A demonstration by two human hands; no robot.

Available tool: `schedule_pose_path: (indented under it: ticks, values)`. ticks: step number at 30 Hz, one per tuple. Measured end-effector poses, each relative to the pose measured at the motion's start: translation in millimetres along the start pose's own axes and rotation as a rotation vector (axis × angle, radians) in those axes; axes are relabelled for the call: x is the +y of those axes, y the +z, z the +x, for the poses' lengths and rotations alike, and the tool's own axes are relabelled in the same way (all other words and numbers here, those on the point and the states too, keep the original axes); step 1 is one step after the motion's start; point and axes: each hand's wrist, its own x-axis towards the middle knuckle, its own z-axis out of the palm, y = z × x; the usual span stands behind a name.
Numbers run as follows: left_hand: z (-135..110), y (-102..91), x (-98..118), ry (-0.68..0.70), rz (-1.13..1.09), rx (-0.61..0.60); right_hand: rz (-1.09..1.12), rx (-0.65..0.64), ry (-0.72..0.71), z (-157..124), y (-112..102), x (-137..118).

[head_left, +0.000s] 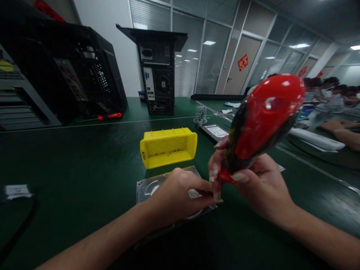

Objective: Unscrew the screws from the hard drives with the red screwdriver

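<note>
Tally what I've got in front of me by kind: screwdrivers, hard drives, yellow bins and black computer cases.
Screwdrivers: 2, one in the right hand, one lying near the cases.
Hard drives: 2, one under the left hand, one further back.
Yellow bins: 1.
Black computer cases: 2, the other at left.
Total: 7.

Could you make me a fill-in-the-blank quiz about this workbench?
The right hand grips a screwdriver whose handle is black and ____.
The left hand rests on a silver hard drive on a ____ table.
Behind the drive sits a ____ plastic bin.
Missing words: red; green; yellow.
</note>
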Motion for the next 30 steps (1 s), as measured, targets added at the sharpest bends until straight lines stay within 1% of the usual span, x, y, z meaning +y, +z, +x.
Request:
schedule_pose_path:
  ticks: [5, 9, 13, 16, 20, 25, 30]
  values:
    - [-0.1, -0.9, 1.1, -0.014, -0.027, 0.001, -0.003, -0.007, 0.033, -0.5, 0.9, -1.7]
    - [0.6, -2.2, 3.4, -0.011, -0.015, 0.008, 0.002, -0.046, 0.054, -2.8, -1.3, -6.1]
    - [0.4, -2.8, 4.6, -0.017, 0.035, -0.021, -0.055, -0.035, 0.042, -4.6, -2.4, -7.3]
    - [0.0, -2.5, 4.6, -0.006, 0.051, -0.013, -0.041, -0.049, 0.033, -4.1, -1.9, -5.6]
    - [0.0, -2.8, 4.6, -0.011, 0.043, -0.033, -0.053, -0.053, 0.018, -2.8, -2.4, -4.7]
    - [-0.1, -3.9, 4.8, 0.006, 0.063, -0.01, -0.065, -0.05, 0.029, -2.8, -3.1, -5.0]
    - [-0.4, -4.1, 4.6, 0.021, 0.075, -0.015, -0.061, -0.047, 0.003, -1.8, -2.1, -3.6]
